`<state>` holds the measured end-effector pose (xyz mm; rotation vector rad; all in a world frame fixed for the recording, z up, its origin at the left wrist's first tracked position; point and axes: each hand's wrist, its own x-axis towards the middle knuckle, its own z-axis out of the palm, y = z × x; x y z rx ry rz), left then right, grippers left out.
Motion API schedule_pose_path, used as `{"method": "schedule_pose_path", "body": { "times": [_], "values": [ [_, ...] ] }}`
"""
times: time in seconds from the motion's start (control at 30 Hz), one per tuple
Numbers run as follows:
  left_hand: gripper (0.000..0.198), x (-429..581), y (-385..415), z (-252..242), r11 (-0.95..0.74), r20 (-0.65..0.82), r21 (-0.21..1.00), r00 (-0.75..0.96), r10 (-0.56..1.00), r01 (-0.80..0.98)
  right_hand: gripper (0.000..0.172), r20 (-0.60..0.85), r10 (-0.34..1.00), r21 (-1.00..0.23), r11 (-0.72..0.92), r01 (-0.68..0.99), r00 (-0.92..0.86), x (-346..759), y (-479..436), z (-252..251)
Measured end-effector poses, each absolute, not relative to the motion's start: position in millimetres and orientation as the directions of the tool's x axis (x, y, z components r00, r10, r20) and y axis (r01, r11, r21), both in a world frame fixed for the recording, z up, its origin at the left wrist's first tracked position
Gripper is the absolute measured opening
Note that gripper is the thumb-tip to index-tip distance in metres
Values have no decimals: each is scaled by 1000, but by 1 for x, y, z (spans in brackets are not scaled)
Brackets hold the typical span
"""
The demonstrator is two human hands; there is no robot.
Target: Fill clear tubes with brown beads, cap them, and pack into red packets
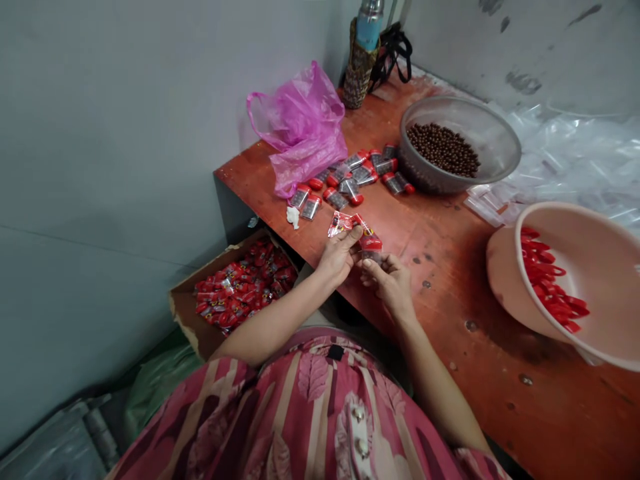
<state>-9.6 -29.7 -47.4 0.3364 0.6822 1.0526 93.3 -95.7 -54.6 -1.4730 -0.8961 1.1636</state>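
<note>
Over the front edge of the table, both hands meet on one small clear container with a red top point(371, 241), dark contents showing at its lower end. My left hand point(340, 257) pinches the upper part, where a shiny red printed piece point(340, 223) sticks out to the left; whether it is joined to the container I cannot tell. Thumb and fingers of my right hand point(389, 277) are closed on the lower end. Just beyond lie several similar red-capped clear containers point(353, 190) filled with dark beads.
A grey bowl point(510, 150) of brown beads and a pink basin point(505, 277) of red plastic parts stand on the red table point(440, 393). A pink bag point(305, 113), a flask point(369, 30) and clear bags point(590, 160) lie around. Below left, a cardboard box point(187, 310) holds red-capped containers.
</note>
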Motion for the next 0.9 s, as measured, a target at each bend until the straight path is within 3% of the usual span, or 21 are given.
{"method": "schedule_pose_path", "body": {
  "times": [0.3,0.57,0.73,0.9],
  "values": [
    [36,-7,-32,-50,517,-348,635,385,855,-574,32,-111,932,-970,-178,168,346,99,-99,-60],
    [39,-10,-30,-42,465,-243,713,437,866,-525,30,-140,958,-986,-158,51,250,107,-96,-57],
    [34,-12,-28,-44,577,-324,724,551,769,-379,30,-193,968,-978,-177,-112,162,109,-93,-58],
    [36,-8,-32,-50,604,-401,679,479,781,-418,29,-122,936,-986,-151,64,329,104,-95,-59]
  ]
}}
